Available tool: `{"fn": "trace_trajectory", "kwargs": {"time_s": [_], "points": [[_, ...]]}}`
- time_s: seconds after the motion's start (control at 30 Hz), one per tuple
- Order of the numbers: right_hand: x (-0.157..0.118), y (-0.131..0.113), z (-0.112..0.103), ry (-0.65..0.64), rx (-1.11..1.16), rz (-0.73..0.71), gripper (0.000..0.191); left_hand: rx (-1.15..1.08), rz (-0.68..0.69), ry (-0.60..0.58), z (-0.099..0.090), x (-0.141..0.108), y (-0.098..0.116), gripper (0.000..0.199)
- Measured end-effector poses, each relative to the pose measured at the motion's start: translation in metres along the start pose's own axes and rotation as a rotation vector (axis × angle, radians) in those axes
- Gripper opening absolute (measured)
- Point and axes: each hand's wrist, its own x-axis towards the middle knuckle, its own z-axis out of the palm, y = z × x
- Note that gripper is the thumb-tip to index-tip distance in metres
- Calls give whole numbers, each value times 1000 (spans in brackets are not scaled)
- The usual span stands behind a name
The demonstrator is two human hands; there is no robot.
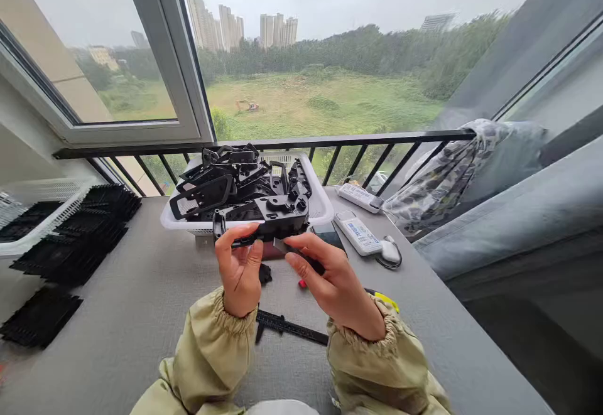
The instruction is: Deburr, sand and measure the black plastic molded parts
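Note:
My left hand (240, 270) is closed, its thumb and fingers pinching a black plastic part (282, 217) in front of the white basket. My right hand (325, 270) grips a small knife (281, 247) with a flat grey blade and a dark handle. Its blade points left, close to the lower edge of the black part; whether it touches cannot be made out. Below the hands, a black caliper (292, 327) lies on the grey table. A small black piece (265, 274) sits beside my left hand, and a little red thing (302, 284) shows near my right.
A white basket (323, 204) heaped with black plastic parts stands by the railing (353, 142). Two white devices (358, 233) lie at right. Stacked black grids (80, 233) and another white basket (70, 189) are at left. Something yellow (386, 300) shows behind my right wrist.

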Motion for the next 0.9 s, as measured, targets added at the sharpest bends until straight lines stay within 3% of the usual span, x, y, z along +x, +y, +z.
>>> {"fn": "trace_trajectory", "kwargs": {"time_s": [0.23, 0.43, 0.67, 0.9], "points": [[-2, 0, -1, 24, 52, 49, 19, -140, -176, 90, 1, 0, 0, 36], [-2, 1, -1, -1, 77, 57, 20, -184, -235, 185, 1, 6, 1, 38], [0, 5, -1, 141, 51, 6, 21, -202, -381, 247, -1, 9, 0, 59], [2, 3, -2, 129, -6, -14, 26, -221, -526, 246, 0, 11, 8, 46]]}}
